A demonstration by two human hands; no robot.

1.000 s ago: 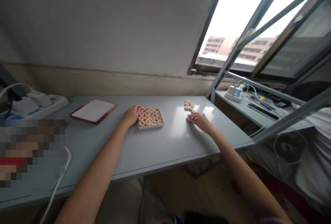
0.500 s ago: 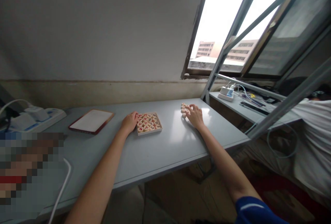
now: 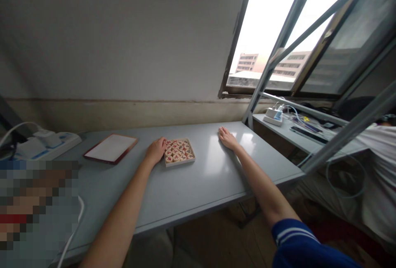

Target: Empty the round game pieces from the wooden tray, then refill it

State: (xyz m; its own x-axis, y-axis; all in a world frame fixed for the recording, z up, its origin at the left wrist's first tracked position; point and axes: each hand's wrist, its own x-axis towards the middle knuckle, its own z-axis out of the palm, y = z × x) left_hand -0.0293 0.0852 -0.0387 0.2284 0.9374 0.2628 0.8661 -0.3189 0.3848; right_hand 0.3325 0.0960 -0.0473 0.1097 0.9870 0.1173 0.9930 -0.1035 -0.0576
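Note:
A shallow wooden box (image 3: 180,163) stands mid-table, holding Chinese chess pieces (image 3: 178,151) with red and dark characters, set in rows. My left hand (image 3: 155,151) is at the box's left side, its fingers closed on the upper left edge; the fingertips are partly hidden. Off to the right, my right hand (image 3: 227,138) lies palm down near the far edge of the table, fingers stretched forward. The loose pieces there no longer show; the hand hides that spot.
A pale rectangular panel with a brown frame (image 3: 110,148) lies left of the box. Power strips (image 3: 66,142) stand at the left, beside a pixelated area and a white cable (image 3: 69,241). A metal bed frame (image 3: 272,59) rises at the right, with another table (image 3: 286,134) and a person's sleeve beyond.
My right hand has gone from curved fingers beside the loose pieces to lying flat over their place, covering them. The left hand stays at the box. The view has shifted slightly.

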